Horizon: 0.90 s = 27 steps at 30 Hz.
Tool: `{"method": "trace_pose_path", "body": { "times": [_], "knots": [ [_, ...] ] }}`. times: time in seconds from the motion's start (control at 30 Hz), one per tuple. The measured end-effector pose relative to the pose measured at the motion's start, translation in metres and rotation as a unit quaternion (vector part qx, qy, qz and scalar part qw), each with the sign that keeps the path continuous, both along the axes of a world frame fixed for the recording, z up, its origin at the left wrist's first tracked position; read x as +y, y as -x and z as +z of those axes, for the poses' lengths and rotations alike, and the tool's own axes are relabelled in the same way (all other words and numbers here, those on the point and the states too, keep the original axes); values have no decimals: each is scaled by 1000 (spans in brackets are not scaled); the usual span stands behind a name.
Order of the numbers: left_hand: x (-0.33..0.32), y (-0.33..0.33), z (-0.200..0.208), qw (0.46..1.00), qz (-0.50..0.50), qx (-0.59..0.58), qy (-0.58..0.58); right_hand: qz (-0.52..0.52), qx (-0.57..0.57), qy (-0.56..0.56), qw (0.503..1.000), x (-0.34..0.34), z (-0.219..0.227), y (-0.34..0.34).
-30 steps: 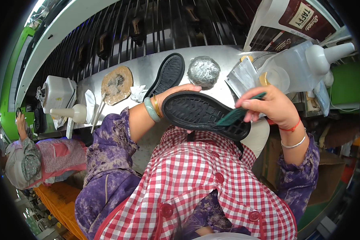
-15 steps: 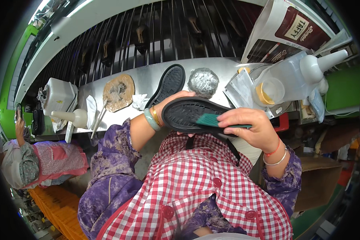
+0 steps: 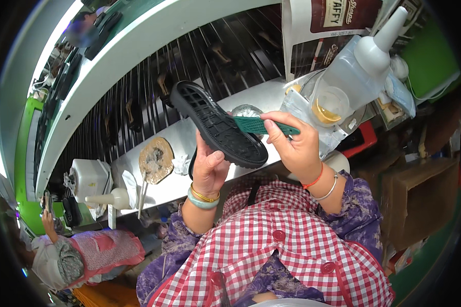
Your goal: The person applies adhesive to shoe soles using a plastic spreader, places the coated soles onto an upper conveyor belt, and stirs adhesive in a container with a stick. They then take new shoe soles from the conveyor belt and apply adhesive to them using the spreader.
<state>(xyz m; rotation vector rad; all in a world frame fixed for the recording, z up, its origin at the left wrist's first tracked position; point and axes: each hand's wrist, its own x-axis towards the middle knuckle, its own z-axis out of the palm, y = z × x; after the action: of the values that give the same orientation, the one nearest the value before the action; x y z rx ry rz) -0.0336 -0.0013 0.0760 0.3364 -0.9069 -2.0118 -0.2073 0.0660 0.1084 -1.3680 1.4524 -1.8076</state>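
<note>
A black shoe sole (image 3: 214, 123) is held up and tilted in front of me, its hollow, ribbed inner side facing up. My left hand (image 3: 210, 166) is closed on its lower edge from beneath, thumb near the side wall. In my right hand (image 3: 296, 148) is a green brush (image 3: 256, 126), pinched between thumb and fingers. The brush's far end meets the sole's inner side near the right rim. Behind my left hand, a second black sole on the metal table is almost wholly hidden. A plastic-wrapped, silvery round thing (image 3: 247, 111) lies partly behind the brush.
On the metal table (image 3: 182, 134) are a brown round pad (image 3: 156, 160), crumpled white tissue (image 3: 181, 165) and a white squeeze bottle (image 3: 112, 198). At right stand a large clear bottle (image 3: 343, 77) and a cup (image 3: 329, 105). Metal rods run behind. Another person (image 3: 97, 250) is at left.
The sole has swung from nearly level to steeply tilted, its far end raised to the left. My left hand now grips from below. The brush stays against the sole, and the whole view has turned.
</note>
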Motion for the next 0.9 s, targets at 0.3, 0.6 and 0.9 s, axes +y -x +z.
{"method": "trace_pose_path", "body": {
  "times": [0.3, 0.6, 0.9],
  "knots": [
    [-1, 0, -6, 971, 130, -47, 194, 5, 2, -3, 1000, 12, -7, 10],
    [11, 1, -3, 890, 135, -187, 393, -13, -103, -49, 993, 11, -20, 19],
    [-2, 0, -6, 669, 140, -365, 633, -45, -190, -59, 979, 14, -25, 43]
  ]
}}
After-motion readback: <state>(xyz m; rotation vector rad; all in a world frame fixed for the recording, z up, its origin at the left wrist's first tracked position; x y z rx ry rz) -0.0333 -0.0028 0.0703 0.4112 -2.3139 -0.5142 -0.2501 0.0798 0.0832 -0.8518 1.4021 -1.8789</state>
